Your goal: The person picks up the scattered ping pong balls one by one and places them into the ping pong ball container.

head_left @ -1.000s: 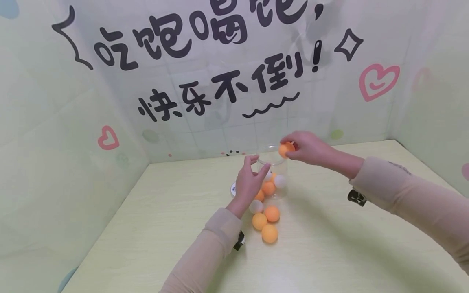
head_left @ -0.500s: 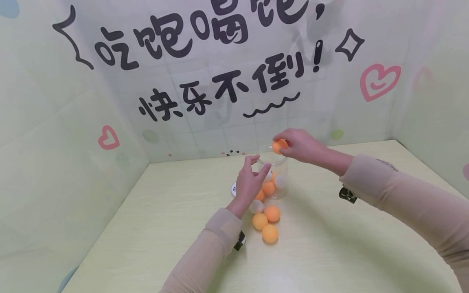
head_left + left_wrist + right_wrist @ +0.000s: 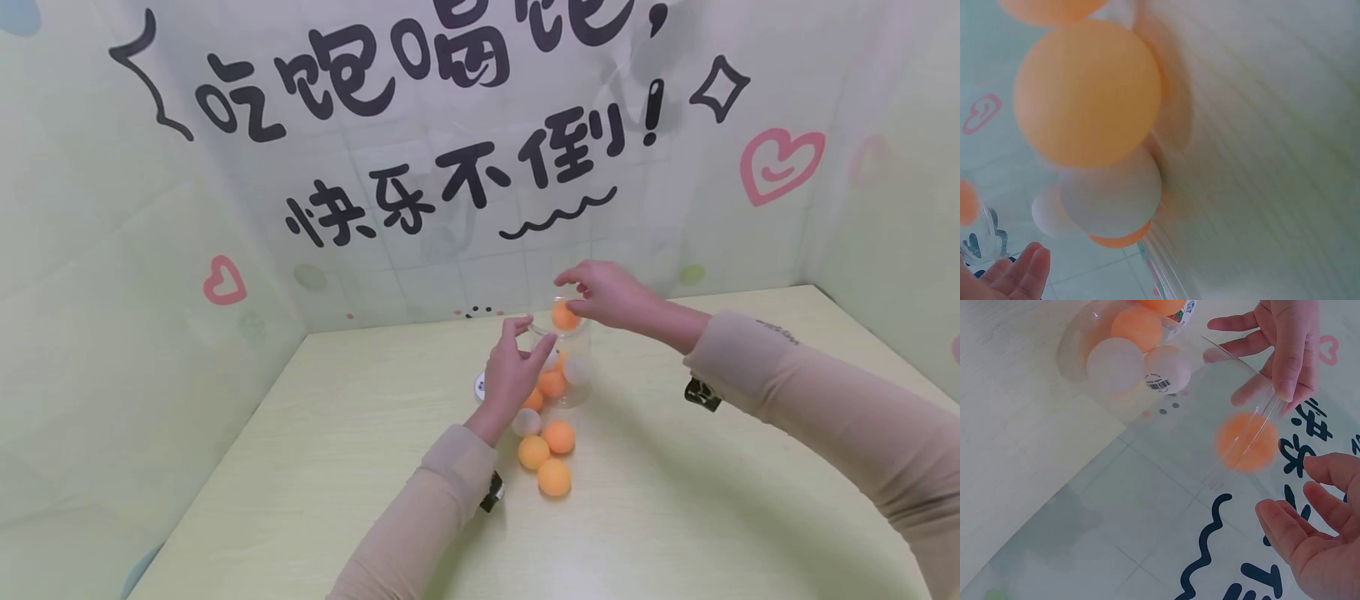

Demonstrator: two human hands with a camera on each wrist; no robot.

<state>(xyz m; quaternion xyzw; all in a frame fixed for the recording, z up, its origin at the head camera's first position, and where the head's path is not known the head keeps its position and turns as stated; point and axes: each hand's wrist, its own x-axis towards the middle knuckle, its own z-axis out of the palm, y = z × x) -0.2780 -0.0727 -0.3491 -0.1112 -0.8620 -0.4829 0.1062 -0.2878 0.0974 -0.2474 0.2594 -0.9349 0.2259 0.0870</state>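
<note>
In the head view a clear plastic jar [image 3: 577, 390] stands on the table, with several orange and white ping-pong balls inside. My left hand [image 3: 512, 367] holds the jar at its rim, thumb on the near side. Just off the fingers of my right hand [image 3: 611, 292], an orange ping-pong ball [image 3: 564, 316] is at the jar's mouth. The right wrist view shows that orange ball [image 3: 1247, 442] blurred and apart from the spread right fingers [image 3: 1282, 528]. At the lower left of the left wrist view, fingertips [image 3: 1029, 269] show near the jar.
More ping-pong balls lie on the table in front of the jar, among them an orange one [image 3: 554, 478] and a white one [image 3: 527, 422]. A round white disc [image 3: 480, 386] is partly hidden behind my left hand. A printed sheet [image 3: 420, 275] hangs behind the table.
My right hand has moved left over the jar and its fingers have let go of the orange ping-pong ball, which has dropped to the mouth. My left hand has stayed at the rim.
</note>
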